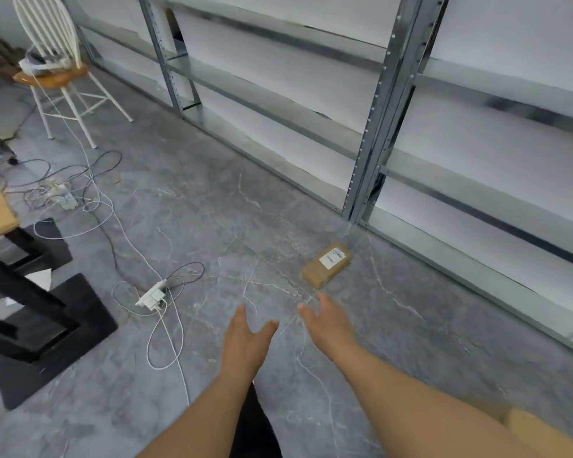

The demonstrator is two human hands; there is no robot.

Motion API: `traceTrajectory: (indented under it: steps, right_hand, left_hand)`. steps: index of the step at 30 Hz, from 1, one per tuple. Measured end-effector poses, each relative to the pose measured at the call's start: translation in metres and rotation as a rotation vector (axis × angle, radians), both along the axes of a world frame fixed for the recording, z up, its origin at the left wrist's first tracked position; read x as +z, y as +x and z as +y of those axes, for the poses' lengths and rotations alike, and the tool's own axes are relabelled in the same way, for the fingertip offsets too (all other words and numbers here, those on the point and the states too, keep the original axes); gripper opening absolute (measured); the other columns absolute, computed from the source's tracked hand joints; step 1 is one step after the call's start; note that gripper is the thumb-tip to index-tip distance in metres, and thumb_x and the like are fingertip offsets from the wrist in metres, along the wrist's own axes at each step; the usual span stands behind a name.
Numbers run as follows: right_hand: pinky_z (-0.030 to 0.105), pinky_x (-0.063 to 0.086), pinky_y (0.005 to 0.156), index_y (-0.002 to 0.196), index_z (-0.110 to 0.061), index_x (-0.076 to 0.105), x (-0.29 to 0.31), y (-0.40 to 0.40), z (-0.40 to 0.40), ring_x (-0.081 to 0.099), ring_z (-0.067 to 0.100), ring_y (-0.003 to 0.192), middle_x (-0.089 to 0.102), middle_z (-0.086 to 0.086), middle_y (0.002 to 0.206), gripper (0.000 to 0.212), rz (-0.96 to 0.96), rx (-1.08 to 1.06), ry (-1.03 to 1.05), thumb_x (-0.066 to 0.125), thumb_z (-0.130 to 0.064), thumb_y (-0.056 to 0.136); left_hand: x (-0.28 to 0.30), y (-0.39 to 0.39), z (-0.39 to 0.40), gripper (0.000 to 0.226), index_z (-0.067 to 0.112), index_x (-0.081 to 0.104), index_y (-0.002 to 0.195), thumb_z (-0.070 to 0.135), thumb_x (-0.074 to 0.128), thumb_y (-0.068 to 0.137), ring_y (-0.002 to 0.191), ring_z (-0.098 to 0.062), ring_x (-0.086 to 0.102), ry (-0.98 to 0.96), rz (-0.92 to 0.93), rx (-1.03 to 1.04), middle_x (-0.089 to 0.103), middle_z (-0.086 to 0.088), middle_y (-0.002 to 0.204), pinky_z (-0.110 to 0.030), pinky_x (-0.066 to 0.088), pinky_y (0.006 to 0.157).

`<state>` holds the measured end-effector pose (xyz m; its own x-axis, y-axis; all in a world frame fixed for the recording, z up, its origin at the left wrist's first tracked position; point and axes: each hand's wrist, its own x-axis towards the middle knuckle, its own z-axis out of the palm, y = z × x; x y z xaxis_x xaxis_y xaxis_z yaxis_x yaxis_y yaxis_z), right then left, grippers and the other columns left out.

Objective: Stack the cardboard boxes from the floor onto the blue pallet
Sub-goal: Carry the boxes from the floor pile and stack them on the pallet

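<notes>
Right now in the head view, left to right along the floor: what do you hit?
black table base → white power strip → left hand → right hand, with the cardboard box just beyond it → metal shelving.

Head view: worn at head height, tilted forward and down over the floor (212,209).
Facing: toward metal shelving (387,104).
Nearness: forearms close below.
</notes>
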<state>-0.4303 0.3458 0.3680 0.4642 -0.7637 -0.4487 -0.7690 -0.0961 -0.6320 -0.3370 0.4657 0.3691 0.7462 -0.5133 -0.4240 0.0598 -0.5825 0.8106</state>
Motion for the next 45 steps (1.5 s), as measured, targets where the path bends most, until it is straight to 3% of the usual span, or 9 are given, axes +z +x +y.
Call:
traceTrajectory:
  steps: [6,10,14,16,21,27,33,41,45]
  right_hand:
    - [0.032,0.037,0.087,0.134,-0.015,0.042,0.013,0.084,-0.080,0.049,0.025,0.118,0.049,0.008,0.134,0.053,-0.043,-0.126,-0.071,0.046,-0.046,0.090]
    - [0.039,0.037,0.097,0.141,-0.021,0.033,0.023,0.139,-0.120,0.045,0.027,0.124,0.042,0.008,0.142,0.064,-0.026,-0.265,-0.021,0.044,-0.051,0.086]
    - [0.037,0.037,0.098,0.143,-0.022,0.031,0.024,0.166,-0.148,0.043,0.024,0.126,0.039,0.005,0.144,0.064,-0.040,-0.350,-0.001,0.045,-0.050,0.088]
    - [0.037,0.036,0.100,0.143,-0.021,0.031,0.021,0.169,-0.163,0.042,0.023,0.127,0.038,0.004,0.144,0.062,-0.037,-0.394,0.004,0.045,-0.048,0.089]
    - [0.032,0.037,0.087,0.138,-0.021,0.038,0.011,0.169,-0.216,0.047,0.020,0.118,0.045,0.003,0.136,0.055,-0.035,-0.520,0.023,0.046,-0.046,0.090]
    - [0.036,0.036,0.098,0.141,-0.018,0.033,-0.009,0.162,-0.295,0.043,0.023,0.127,0.041,0.004,0.142,0.058,0.004,-0.601,0.056,0.044,-0.048,0.092]
    - [0.036,0.037,0.098,0.143,-0.021,0.031,-0.035,0.158,-0.370,0.043,0.022,0.128,0.040,0.003,0.143,0.061,0.017,-0.679,0.116,0.045,-0.050,0.091]
    - [0.037,0.035,0.096,0.139,-0.022,0.034,-0.092,0.160,-0.431,0.041,0.022,0.128,0.040,0.003,0.142,0.057,0.068,-0.753,0.248,0.044,-0.049,0.091]
    - [0.037,0.034,0.100,0.145,-0.021,0.027,-0.133,0.166,-0.444,0.036,0.022,0.133,0.033,0.003,0.148,0.064,0.121,-0.784,0.337,0.042,-0.052,0.091]
  left_hand:
    - [0.008,0.103,-0.086,0.084,0.020,0.013,0.149,0.040,0.063,0.084,0.142,-0.023,0.019,-0.025,-0.033,-0.110,0.018,-0.003,0.156,-0.039,0.021,0.113]
    - [0.014,0.163,-0.136,0.085,0.021,0.012,0.150,0.042,0.063,0.084,0.142,-0.023,0.019,-0.010,-0.041,-0.200,0.017,-0.003,0.156,-0.040,0.022,0.113]
    - [0.006,0.198,-0.186,0.086,0.020,0.013,0.150,0.043,0.063,0.084,0.143,-0.023,0.017,0.006,-0.045,-0.301,0.017,-0.003,0.157,-0.042,0.021,0.113]
    - [-0.002,0.203,-0.210,0.086,0.021,0.012,0.150,0.044,0.063,0.084,0.143,-0.023,0.017,0.031,-0.026,-0.358,0.016,-0.003,0.157,-0.041,0.021,0.112]
    - [-0.021,0.202,-0.274,0.084,0.020,0.012,0.150,0.041,0.062,0.085,0.143,-0.024,0.017,0.065,0.026,-0.476,0.017,-0.005,0.156,-0.040,0.021,0.112]
    - [-0.033,0.206,-0.361,0.084,0.017,0.013,0.150,0.040,0.063,0.085,0.143,-0.023,0.018,0.108,0.015,-0.572,0.018,-0.005,0.156,-0.039,0.019,0.113]
    - [-0.049,0.202,-0.454,0.084,0.018,0.014,0.150,0.039,0.063,0.085,0.142,-0.024,0.019,0.168,0.020,-0.653,0.018,-0.005,0.156,-0.040,0.021,0.112]
    - [-0.121,0.197,-0.519,0.087,0.021,0.010,0.150,0.044,0.061,0.084,0.142,-0.027,0.021,0.312,0.098,-0.730,0.019,-0.007,0.156,-0.044,0.023,0.110]
    - [-0.163,0.206,-0.541,0.094,0.029,0.008,0.149,0.053,0.063,0.077,0.142,-0.028,0.021,0.423,0.130,-0.761,0.019,-0.005,0.156,-0.052,0.025,0.110]
